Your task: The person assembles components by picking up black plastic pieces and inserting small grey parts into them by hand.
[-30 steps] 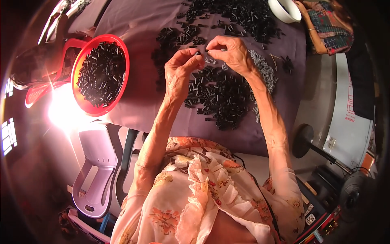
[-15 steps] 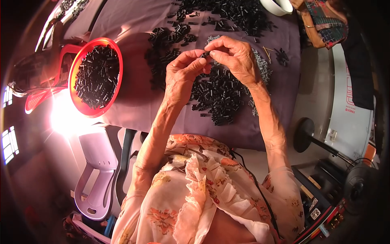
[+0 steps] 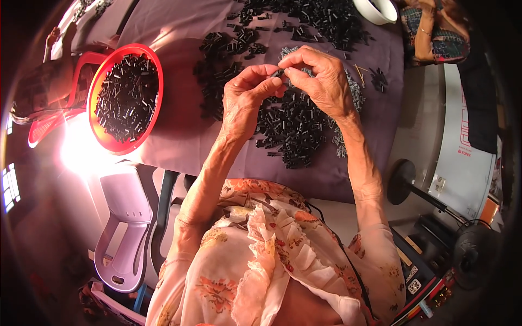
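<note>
My left hand (image 3: pixel 243 98) and my right hand (image 3: pixel 326 84) meet over the table, their thumbs and forefingers pinched together. Between the fingertips is a small black plastic part (image 3: pixel 279 73), mostly covered by the fingers. Just below the hands lies a heap of small black parts (image 3: pixel 291 127). Small grey parts (image 3: pixel 356 93) are spread beside and behind my right hand. More black parts (image 3: pixel 215 68) lie loose to the left of my left hand, and a large spread of them (image 3: pixel 326 24) covers the far side of the table.
A red basin (image 3: pixel 159 98) full of black parts stands at the left, near a bright light. Thin sticks (image 3: pixel 360 75) and a few black parts (image 3: pixel 379 80) lie on the right. A white bowl (image 3: pixel 375 15) is at the far right, near another person's arm (image 3: pixel 424 35). A lilac chair (image 3: pixel 128 217) stands lower left.
The view has shifted slightly. My hands keep nearly the same pinch, with the fingertips a little changed around the small part. The other person's arm at the far right has moved.
</note>
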`<state>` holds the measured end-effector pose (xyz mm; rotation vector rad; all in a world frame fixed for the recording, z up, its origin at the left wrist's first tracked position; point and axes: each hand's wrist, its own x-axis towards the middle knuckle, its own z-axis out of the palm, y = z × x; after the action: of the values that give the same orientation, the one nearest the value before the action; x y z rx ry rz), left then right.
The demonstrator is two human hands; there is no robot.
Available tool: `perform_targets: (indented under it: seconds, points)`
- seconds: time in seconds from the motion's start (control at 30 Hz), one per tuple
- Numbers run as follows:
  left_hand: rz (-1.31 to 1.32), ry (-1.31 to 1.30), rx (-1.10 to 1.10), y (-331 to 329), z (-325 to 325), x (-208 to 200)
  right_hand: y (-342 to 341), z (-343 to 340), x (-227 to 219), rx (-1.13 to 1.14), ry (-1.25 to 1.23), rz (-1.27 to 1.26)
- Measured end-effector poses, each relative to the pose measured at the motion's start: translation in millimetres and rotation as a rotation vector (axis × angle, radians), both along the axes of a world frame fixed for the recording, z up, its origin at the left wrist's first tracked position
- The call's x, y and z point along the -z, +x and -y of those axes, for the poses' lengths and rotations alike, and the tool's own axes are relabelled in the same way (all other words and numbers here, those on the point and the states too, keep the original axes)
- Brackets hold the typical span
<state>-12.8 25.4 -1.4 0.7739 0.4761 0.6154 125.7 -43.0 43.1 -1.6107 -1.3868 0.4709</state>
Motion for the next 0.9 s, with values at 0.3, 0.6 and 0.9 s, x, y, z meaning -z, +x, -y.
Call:
perform_targets:
  seconds: [0.3, 0.6, 0.9]
  points:
    - [-0.014, -0.004, 0.034, -0.7, 0.9, 0.2, 5.1, -0.1, -1.2, -0.03, 0.015, 0.088]
    - [-0.062, -0.008, 0.045, -0.9, 0.9, 1.2, 8.0, 0.1, -4.2, -0.075, -0.004, 0.142]
    - [-0.092, 0.042, 0.019, 0.8, 2.8, 1.9, 8.9, -2.9, -1.8, -0.141, 0.035, 0.18]
